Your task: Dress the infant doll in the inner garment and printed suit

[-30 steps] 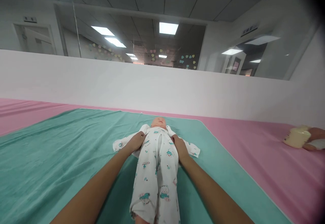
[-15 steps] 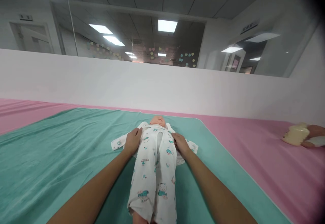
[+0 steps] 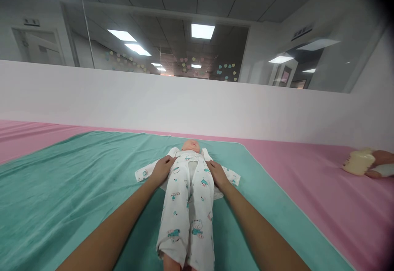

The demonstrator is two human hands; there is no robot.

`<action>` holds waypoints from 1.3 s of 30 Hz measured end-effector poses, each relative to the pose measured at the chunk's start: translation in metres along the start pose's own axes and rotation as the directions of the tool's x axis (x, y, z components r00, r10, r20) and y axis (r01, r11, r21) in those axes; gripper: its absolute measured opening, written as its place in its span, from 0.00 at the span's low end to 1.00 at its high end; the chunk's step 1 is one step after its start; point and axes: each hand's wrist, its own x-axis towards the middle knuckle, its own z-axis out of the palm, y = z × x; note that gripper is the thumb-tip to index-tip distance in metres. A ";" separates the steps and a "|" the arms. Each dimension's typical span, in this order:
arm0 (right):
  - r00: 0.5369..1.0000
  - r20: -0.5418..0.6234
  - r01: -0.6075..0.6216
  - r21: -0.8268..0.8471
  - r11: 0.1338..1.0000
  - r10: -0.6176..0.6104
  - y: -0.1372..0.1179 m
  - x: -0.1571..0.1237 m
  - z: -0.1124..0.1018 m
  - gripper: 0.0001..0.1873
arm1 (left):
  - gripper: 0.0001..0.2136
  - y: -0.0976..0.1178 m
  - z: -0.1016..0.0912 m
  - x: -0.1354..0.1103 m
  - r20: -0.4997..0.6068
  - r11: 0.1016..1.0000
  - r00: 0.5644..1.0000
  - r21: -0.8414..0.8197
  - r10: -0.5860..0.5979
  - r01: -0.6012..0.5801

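Observation:
A baby doll (image 3: 191, 145) lies on its back, head away from me, on a green sheet (image 3: 92, 181). White printed baby pants (image 3: 201, 205) cover its legs and reach up to its chest, with an open slit at the crotch. Under them is a white baby shirt (image 3: 144, 173), its sleeves spread to both sides. My left hand (image 3: 163, 168) is closed on the left side of the pants near the waistband. On the opposite side, my right hand (image 3: 218, 174) grips the pants' edge. The fingertips of both hands are partly hidden. The doll's lower legs (image 3: 170, 264) show below the cuffs.
Pink cloth (image 3: 292, 160) extends beyond the green sheet. At the far right lies another doll (image 3: 383, 158) beside a pale yellow item (image 3: 358, 162). A low white wall (image 3: 197, 107) with glass above it stands behind.
Both hands have shifted slightly inward at the waistband, and the slit in the pants has widened a little. The pants' cuffs have risen slightly, showing more of the doll's legs.

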 end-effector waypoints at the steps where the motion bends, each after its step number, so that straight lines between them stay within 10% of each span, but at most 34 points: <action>1: 0.999 -0.009 0.044 -0.039 0.998 -0.045 -0.003 0.000 0.002 0.17 | 0.17 0.000 0.000 0.000 0.008 0.999 1.000 0.027 0.025 -0.025; 5: 0.963 0.015 0.265 -0.253 0.931 -0.270 -0.014 0.006 0.010 0.14 | 0.16 -0.001 0.002 0.004 0.023 0.991 0.996 0.102 0.089 -0.091; 10: 0.984 -0.056 0.146 -0.299 0.943 -0.170 -0.015 0.017 0.016 0.20 | 0.13 -0.002 0.007 0.012 0.017 0.925 0.961 0.266 0.278 -0.272; 26: 0.961 -0.276 -0.076 -0.316 0.946 -0.015 0.004 0.039 0.022 0.19 | 0.10 -0.013 0.011 0.041 -0.058 0.960 0.998 0.276 -0.037 0.051; 39: 0.972 0.204 -0.062 -0.269 0.961 0.120 -0.011 0.005 -0.015 0.16 | 0.11 -0.009 0.000 0.015 0.113 0.890 0.994 0.454 -0.007 -0.045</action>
